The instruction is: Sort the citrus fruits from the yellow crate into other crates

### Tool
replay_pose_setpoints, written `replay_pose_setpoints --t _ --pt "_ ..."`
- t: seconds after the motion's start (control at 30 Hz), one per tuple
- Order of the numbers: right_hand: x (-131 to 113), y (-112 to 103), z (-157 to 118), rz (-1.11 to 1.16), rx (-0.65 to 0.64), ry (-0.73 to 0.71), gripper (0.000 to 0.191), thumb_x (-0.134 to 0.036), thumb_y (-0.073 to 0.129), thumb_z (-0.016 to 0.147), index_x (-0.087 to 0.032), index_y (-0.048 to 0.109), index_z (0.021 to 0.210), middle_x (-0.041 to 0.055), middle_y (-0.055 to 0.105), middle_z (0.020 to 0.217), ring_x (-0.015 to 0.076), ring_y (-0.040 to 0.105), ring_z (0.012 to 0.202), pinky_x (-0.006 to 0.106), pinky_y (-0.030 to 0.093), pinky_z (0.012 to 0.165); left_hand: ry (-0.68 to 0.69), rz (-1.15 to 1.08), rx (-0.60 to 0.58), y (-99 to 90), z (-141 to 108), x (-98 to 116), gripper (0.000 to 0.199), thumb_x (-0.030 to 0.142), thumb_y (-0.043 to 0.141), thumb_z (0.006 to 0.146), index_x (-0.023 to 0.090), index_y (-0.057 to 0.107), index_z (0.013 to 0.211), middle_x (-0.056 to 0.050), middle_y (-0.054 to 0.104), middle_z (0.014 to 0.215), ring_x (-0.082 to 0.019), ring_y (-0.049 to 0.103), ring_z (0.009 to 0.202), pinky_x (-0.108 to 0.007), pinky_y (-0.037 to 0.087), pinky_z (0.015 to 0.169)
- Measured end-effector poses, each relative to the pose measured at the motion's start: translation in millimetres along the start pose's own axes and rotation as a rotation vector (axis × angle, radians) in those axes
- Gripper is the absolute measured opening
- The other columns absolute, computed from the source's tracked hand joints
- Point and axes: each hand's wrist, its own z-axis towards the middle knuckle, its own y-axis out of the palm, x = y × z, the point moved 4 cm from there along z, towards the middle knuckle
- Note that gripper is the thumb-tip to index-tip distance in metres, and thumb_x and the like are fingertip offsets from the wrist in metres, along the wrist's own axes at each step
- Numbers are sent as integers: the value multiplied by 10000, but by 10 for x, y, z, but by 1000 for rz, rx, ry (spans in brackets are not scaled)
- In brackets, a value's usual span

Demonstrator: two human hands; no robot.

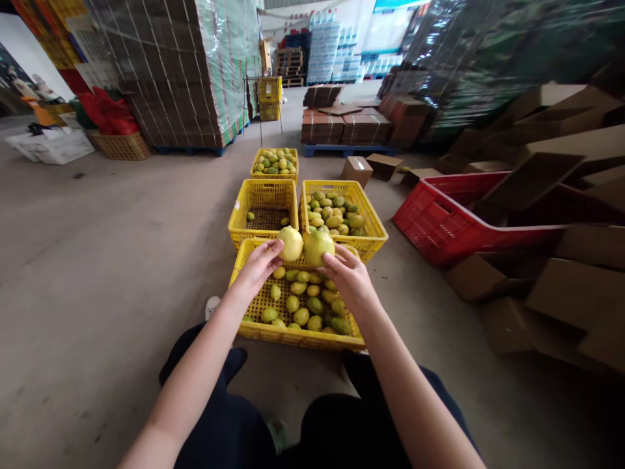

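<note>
My left hand (258, 266) grips a round pale yellow fruit (290, 244), lemon-like in look. In my right hand (349, 277) is a second, greener yellow fruit (319, 248). Both are raised side by side above the nearest yellow crate (297, 335), where several yellow-green fruits (301, 316) lie, more of them toward the right. Just beyond, a yellow crate (262, 187) at the left has only a few fruits on its floor. The yellow crate (370, 225) to its right holds many fruits in a pile.
A further yellow crate (252, 165) of fruit stands behind. To the right are a red crate (430, 228) and loose cardboard boxes (576, 293). Flattened cardboard lies on a blue pallet (327, 150). Wrapped stacks (219, 71) rise at both sides.
</note>
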Motion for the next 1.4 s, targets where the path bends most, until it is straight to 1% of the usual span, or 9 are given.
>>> replay_pose_setpoints --t 0.17,0.27,0.4,0.53,0.8,0.93,1.07,1.23,1.4 --pt "8 -35 27 63 -4 23 350 -334 887 560 -253 699 844 -21 729 817 148 680 749 247 547 656 4 -6 -9 56 -51 70 210 260 806 733 129 727 876 -61 714 952 -155 658 883 -277 525 854" --pt "-17 -37 26 73 -22 37 327 -354 884 566 -250 722 830 -16 733 865 153 683 817 252 553 705 20 -32 8 68 -66 99 142 202 778 757 132 708 859 -44 709 927 -144 667 843 -290 547 835" --pt "-31 -22 10 105 -27 86 342 -351 883 555 -254 732 847 -17 741 860 152 690 779 273 572 732 44 -66 34 50 -46 102 84 180 740 791 144 691 849 -29 702 906 -136 669 823 -292 569 809" --pt "-38 4 4 140 -63 84 408 -352 852 601 -299 696 975 -31 753 872 171 714 750 331 591 762 67 -25 37 43 -40 100 147 241 759 784 138 713 880 -46 708 933 -140 667 846 -287 572 826" --pt "68 65 -4 80 -83 109 351 -376 833 638 -243 733 947 11 764 941 209 731 839 333 600 797 46 79 -3 90 -63 63 255 232 824 700 122 747 918 -94 719 1043 -206 664 1002 -328 526 944" --pt "93 115 -27 51 -94 77 393 -378 869 598 -234 744 941 19 758 995 211 722 896 309 594 804 28 42 -6 84 -60 65 251 247 804 737 144 720 950 -75 721 968 -191 682 930 -347 543 919" --pt "85 100 -23 30 -87 94 417 -415 884 569 -213 753 909 33 762 947 219 716 828 315 598 719 -10 -24 -12 60 -47 59 215 259 771 779 164 682 950 -65 709 1000 -188 698 843 -374 575 857" --pt "79 54 11 24 -55 68 402 -371 889 558 -234 732 901 0 753 855 168 684 736 246 535 593 -32 -39 -21 72 -43 49 229 306 708 834 138 704 990 -119 708 1041 -242 696 934 -406 575 876" --pt "63 68 9 36 -90 61 337 -330 867 582 -230 726 871 3 746 845 157 674 770 248 512 673 -5 45 -72 122 -79 58 305 258 788 753 146 727 1030 -118 703 1084 -242 674 1009 -392 552 941"
